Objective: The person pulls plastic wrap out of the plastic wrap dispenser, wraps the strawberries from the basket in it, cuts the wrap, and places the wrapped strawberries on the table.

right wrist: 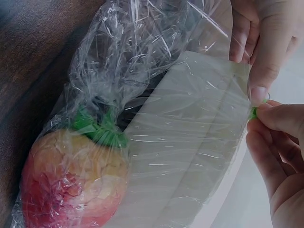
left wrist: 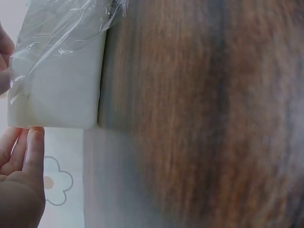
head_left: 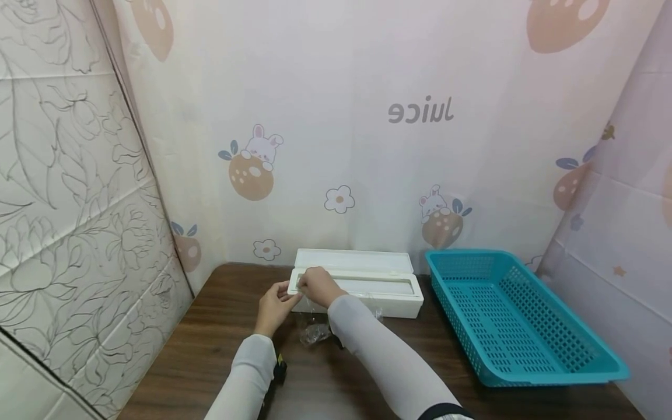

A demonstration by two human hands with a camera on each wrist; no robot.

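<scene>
Pale printed curtaining [head_left: 346, 76] backs a dark wood-grain worktop [head_left: 178, 361]. The left hand [head_left: 276, 305] grips one end of a smooth, oblong white box [head_left: 401, 307], its lid [head_left: 357, 260] open behind both hands; just beside, the right hand [head_left: 320, 286] pinches a small green piece [right wrist: 253, 113], mostly hidden by fingertips. Crinkled clear film [right wrist: 128, 42] covers a rounded red-and-yellow fruit [right wrist: 76, 178] before the hands, cut off in the right wrist view. Right of them sits a teal latticed basket [head_left: 504, 329].
</scene>
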